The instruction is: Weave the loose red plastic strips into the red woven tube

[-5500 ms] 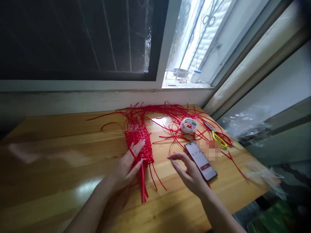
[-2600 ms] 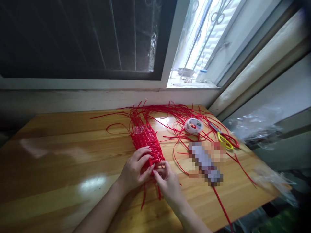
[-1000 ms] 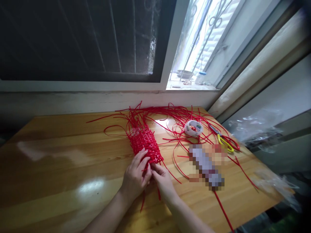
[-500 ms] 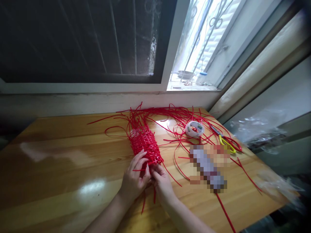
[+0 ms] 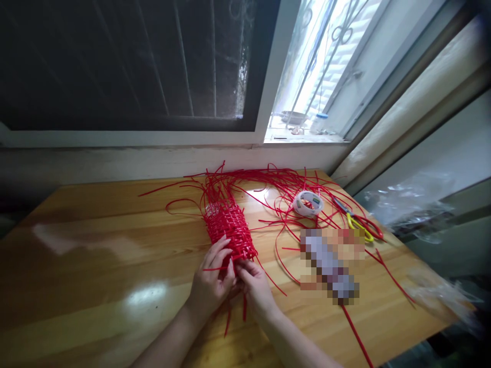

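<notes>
A red woven basket-like piece [image 5: 229, 225], made of thin strips, lies on the wooden table with loose strip ends fanning out at its far side. At its near edge, my left hand [image 5: 213, 271] is closed on it, fingertips resting on the weave and thumb beside a red strip [image 5: 212, 269] that sticks out leftward. My right hand [image 5: 253, 283] pinches at the same near edge, close to the left thumb; what lies between its fingertips is hidden. Several strip ends hang down below both hands.
Loose red strips [image 5: 268, 176] spread across the back and right of the table [image 5: 95, 245]. A roll of tape [image 5: 307, 204] lies on them, beside scissors [image 5: 358, 223] with red and yellow handles. A pixelated object [image 5: 328, 263] lies nearer. Clear plastic [image 5: 410, 204] is at the right.
The strip by my left thumb now sticks out farther to the left. Both hands have shifted only slightly, and the woven piece stays in place.
</notes>
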A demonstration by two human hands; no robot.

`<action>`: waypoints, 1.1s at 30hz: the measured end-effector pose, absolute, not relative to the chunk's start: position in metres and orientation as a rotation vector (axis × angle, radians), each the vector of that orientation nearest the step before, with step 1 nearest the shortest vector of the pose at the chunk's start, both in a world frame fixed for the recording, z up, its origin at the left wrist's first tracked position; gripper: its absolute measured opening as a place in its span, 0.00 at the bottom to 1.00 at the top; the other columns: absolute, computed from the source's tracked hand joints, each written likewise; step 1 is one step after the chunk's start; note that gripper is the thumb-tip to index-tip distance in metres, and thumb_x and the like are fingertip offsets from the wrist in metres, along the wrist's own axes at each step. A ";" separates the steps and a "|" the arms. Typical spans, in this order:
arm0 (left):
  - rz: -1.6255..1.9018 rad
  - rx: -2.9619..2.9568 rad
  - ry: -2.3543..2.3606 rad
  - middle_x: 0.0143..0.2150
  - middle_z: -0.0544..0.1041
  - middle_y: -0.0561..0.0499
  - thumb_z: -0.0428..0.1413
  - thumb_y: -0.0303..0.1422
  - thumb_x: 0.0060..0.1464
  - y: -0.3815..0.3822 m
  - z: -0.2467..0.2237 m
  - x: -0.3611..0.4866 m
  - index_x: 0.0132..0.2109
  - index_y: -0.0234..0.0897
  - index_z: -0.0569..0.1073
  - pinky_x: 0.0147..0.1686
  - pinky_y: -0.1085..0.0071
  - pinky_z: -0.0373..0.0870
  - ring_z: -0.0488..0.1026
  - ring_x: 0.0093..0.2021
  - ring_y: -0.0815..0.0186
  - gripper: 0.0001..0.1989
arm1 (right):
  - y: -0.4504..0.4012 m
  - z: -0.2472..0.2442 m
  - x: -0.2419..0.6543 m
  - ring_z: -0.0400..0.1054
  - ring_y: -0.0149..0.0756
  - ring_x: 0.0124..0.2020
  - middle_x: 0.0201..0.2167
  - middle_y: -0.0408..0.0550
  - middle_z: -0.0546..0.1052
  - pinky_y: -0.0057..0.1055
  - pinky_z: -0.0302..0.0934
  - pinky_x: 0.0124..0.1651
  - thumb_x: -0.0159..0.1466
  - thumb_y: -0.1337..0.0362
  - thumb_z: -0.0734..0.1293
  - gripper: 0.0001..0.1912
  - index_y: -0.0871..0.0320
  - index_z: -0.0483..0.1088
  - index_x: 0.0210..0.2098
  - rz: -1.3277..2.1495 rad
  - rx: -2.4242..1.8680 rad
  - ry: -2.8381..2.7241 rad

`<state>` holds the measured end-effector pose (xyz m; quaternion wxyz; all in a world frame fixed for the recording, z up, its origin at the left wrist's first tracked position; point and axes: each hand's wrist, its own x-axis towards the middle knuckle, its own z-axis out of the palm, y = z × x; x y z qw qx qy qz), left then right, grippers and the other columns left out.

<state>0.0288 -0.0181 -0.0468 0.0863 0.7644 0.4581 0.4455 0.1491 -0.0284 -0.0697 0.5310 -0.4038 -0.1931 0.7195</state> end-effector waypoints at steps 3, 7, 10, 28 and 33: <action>1.325 2.278 1.338 0.55 0.67 0.42 0.47 0.23 0.53 -0.018 -0.048 0.028 0.47 0.36 0.66 0.54 0.59 0.66 0.63 0.58 0.60 0.14 | -0.028 -0.072 0.149 0.66 0.24 0.17 0.23 0.43 0.77 0.21 0.62 0.22 0.47 0.59 0.74 0.13 0.59 0.75 0.31 1.687 -0.962 -0.469; 1.360 2.289 1.319 0.55 0.67 0.42 0.48 0.23 0.52 -0.017 -0.051 0.027 0.50 0.36 0.65 0.54 0.59 0.67 0.63 0.57 0.60 0.17 | -0.026 -0.072 0.149 0.65 0.25 0.18 0.26 0.45 0.78 0.23 0.61 0.23 0.47 0.59 0.74 0.14 0.60 0.75 0.31 1.709 -0.952 -0.486; 1.372 2.300 1.333 0.55 0.67 0.43 0.49 0.23 0.52 -0.017 -0.052 0.027 0.51 0.37 0.66 0.53 0.59 0.68 0.64 0.57 0.59 0.18 | -0.024 -0.072 0.148 0.65 0.25 0.19 0.27 0.45 0.78 0.23 0.61 0.25 0.47 0.60 0.74 0.13 0.59 0.75 0.31 1.706 -0.936 -0.476; 1.356 2.289 1.352 0.54 0.69 0.43 0.49 0.23 0.51 -0.017 -0.052 0.025 0.49 0.37 0.66 0.53 0.61 0.68 0.65 0.56 0.60 0.17 | -0.026 -0.069 0.150 0.63 0.26 0.17 0.21 0.41 0.75 0.24 0.60 0.24 0.47 0.57 0.73 0.14 0.58 0.75 0.31 1.718 -0.987 -0.567; 1.361 2.299 1.347 0.53 0.70 0.43 0.48 0.23 0.51 -0.018 -0.049 0.026 0.46 0.37 0.66 0.51 0.60 0.69 0.66 0.55 0.60 0.14 | -0.024 -0.069 0.149 0.65 0.27 0.21 0.25 0.43 0.77 0.25 0.61 0.27 0.45 0.59 0.74 0.14 0.59 0.75 0.30 1.697 -0.952 -0.487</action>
